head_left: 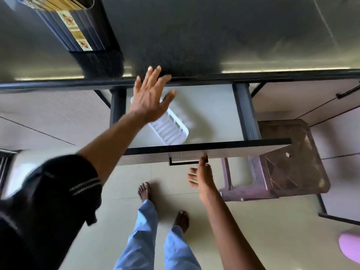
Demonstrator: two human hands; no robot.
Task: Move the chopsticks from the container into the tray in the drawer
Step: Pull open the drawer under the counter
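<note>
A dark ribbed container (pixel 78 30) full of pale wooden chopsticks (pixel 56 3) stands at the far left of the grey countertop. Below the counter edge a drawer (pixel 204 147) is pulled out, with a white slotted tray (pixel 169 127) lying at an angle on its pale floor. My left hand (pixel 151 96) hovers over the drawer's back left, fingers spread and holding nothing, covering part of the tray. My right hand (pixel 201 175) is just under the drawer front, one fingertip at the black handle (pixel 183 161), the other fingers loose.
A translucent brown plastic stool (pixel 288 158) stands right beside the open drawer. Closed cabinet fronts flank the drawer on both sides. My bare feet and blue trouser legs are on the tiled floor below. A pink object (pixel 349 248) lies at the lower right edge.
</note>
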